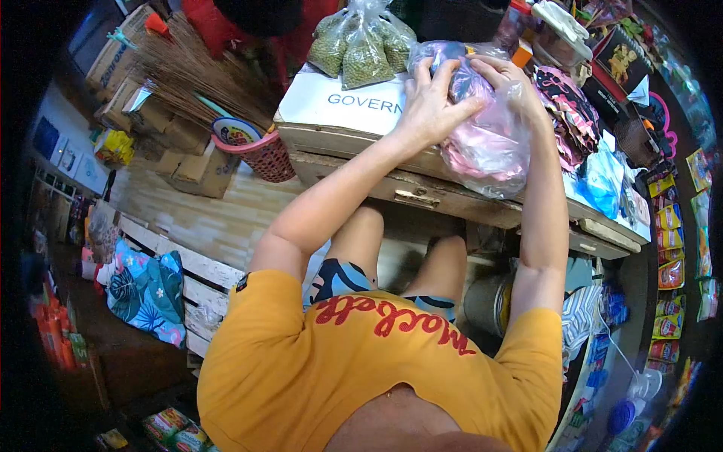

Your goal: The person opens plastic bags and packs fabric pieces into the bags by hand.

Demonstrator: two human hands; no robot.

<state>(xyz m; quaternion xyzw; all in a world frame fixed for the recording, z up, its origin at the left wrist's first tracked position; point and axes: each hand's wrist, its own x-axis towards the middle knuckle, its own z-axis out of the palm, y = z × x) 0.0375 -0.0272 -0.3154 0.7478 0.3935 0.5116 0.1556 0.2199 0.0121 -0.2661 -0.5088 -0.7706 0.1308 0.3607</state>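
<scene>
A clear plastic bag [489, 154] with pink and purple contents lies on the white desk top and hangs over its front edge. On its upper left part rests my left hand [437, 105], fingers apart. My right hand [506, 84] is at the bag's upper right, fingers bent over the plastic. Whether either hand pinches the plastic is hard to see. Left of the bag stand tied clear bags of green beans or peas [365, 49]. Dark and pink patterned fabric [565, 113] is heaped to the right.
The desk [339, 105] has closed drawers below its top. A pink basket [263, 158] and cardboard boxes [199, 169] stand on the floor at left. A blue plastic bag [601, 181] lies on the desk's right part. Hanging packets [669, 218] line the right side.
</scene>
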